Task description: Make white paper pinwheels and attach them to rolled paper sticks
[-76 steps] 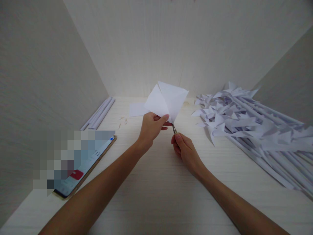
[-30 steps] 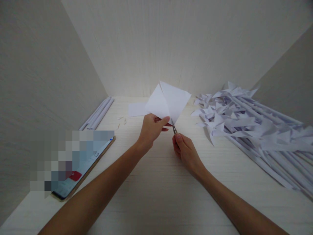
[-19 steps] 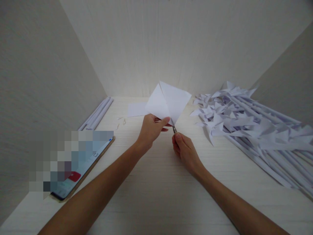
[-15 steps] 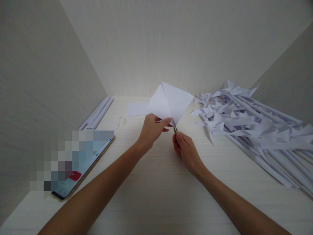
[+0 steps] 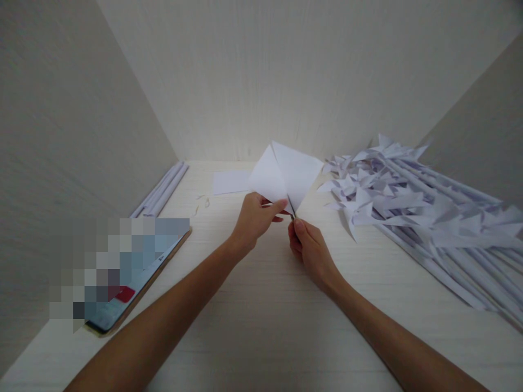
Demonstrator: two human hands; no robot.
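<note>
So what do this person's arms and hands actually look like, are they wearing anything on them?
Nothing is worn that the view shows. Both forearms are bare from the bottom edge of the picture up to the wrists: no sleeves, no gloves, no watch or bracelet. The left hand and the right hand are bare too, and no rings show on the fingers. The arms look slim, with no markings or tattoos visible.

The folded sheet (image 5: 286,174) is matt white paper, as are the pinwheels (image 5: 392,201) and rolled sticks (image 5: 161,188). The surface (image 5: 261,321) is pale, matt woodgrain. The phone (image 5: 134,277) screen looks glossy.
</note>
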